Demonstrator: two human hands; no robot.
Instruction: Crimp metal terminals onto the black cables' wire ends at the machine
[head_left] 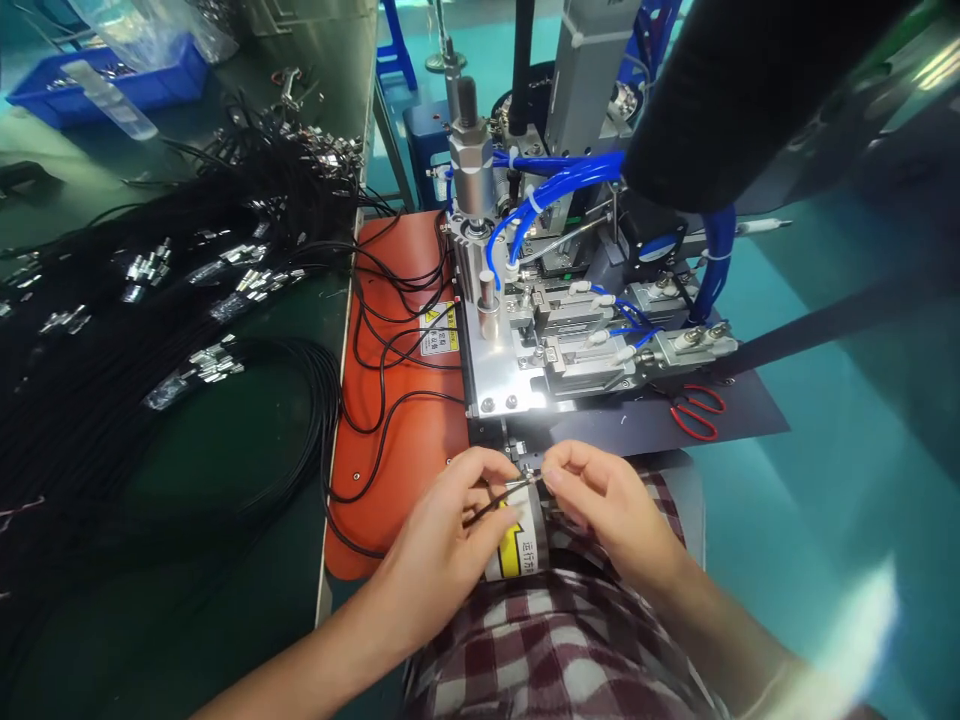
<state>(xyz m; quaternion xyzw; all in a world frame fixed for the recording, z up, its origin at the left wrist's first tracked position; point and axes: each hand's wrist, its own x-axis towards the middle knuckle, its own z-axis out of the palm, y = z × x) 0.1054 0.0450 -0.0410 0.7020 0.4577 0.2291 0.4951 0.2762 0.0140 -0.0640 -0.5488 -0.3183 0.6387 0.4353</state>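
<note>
Head view: left hand (454, 525) and right hand (616, 505) are curling inward, pinching a cable (493, 503).
Orange board (414, 462) is lying left of the machine (581, 368), teal floor (844, 470) spreading right.

A: What is the person wearing?

B: A checked garment (536, 640) in deep maroon and white, with muted squares where the bands cross.

A: Is that 1 shirt or 1 apron?

B: Hard to say from above; the edges are partly hidden, so it might be either.

A: And the cloth?

B: It bunches into loose folds across the front, bending the rows of squares.

A: What about the arms?

B: The left forearm (322, 650) and right forearm (720, 605) show bare, and so do both the left hand (465, 520) and right hand (611, 505).
</note>
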